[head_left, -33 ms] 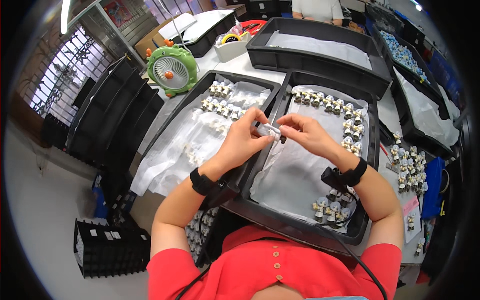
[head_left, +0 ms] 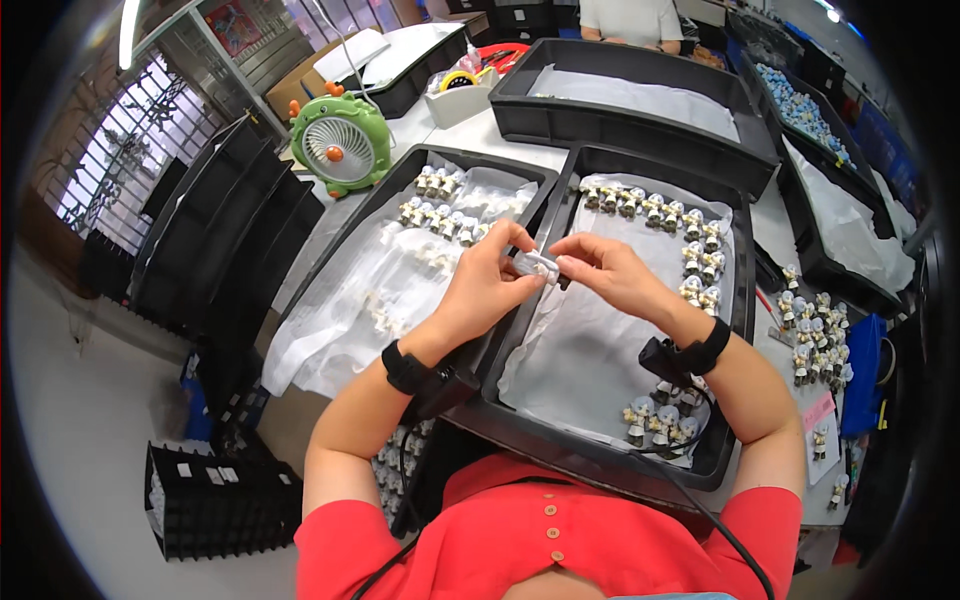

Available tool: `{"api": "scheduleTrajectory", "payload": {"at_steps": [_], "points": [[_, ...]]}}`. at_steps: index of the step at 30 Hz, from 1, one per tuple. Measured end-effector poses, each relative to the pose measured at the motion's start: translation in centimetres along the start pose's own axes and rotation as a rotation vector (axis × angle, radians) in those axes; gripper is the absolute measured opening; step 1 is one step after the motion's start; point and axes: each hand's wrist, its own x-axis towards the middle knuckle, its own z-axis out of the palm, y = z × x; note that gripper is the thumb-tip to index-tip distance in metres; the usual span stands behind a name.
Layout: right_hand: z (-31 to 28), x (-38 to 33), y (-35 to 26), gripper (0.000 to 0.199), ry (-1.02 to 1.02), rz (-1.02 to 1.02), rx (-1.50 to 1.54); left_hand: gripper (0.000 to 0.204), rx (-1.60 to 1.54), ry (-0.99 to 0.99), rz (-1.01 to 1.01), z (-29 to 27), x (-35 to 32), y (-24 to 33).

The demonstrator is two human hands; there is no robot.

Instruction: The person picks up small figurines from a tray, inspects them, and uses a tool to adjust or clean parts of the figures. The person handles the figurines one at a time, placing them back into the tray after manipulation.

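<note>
Above the rims between two black trays, both my hands meet at a small pale-haired figurine. My left hand pinches it from the left between thumb and fingers. From the other side my right hand has its thumb and fingertips closed on the dark lower end. Fingers hide part of the figurine. Similar figurines stand in rows along the far and right sides of the right tray, with more in its near right corner. The left tray holds other figurines on and under white tissue.
A green fan stands beyond the left tray. Another black tray sits at the back. Loose figurines crowd the table's right side. Black crates are on the floor at left. A person sits across the table.
The held figurine has turned slightly between my fingers. Both hands stay in nearly the same place, and the whole view has shifted a little.
</note>
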Motion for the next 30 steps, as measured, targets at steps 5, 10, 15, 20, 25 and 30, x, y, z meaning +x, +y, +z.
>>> {"api": "scheduleTrajectory", "payload": {"at_steps": [5,10,15,20,25,30], "points": [[-0.4,-0.1,-0.8,0.035,-0.081,0.142,0.180,0.029,-0.174,0.024,-0.021,0.1,0.3,-1.4],[0.2,-0.5,-2.3,0.037,-0.105,0.129,0.233,0.030,-0.420,0.014,0.048,-0.5,-0.6,-1.7],[0.4,-0.7,-2.1,0.034,-0.072,0.104,0.276,0.041,-0.633,0.032,-0.043,-0.9,-0.9,-0.4],[1.0,-0.8,-2.0,0.036,-0.030,0.051,0.260,0.045,-0.735,-0.009,-0.098,-0.8,-0.8,-1.3],[1.4,-0.8,-2.4,0.039,-0.008,-0.058,0.120,0.044,-0.836,-0.014,-0.124,-0.8,-0.7,-1.9],[1.5,-0.9,-2.2,0.039,0.028,-0.118,-0.002,0.045,-0.871,-0.046,-0.131,-0.8,-0.7,-1.8]]}}
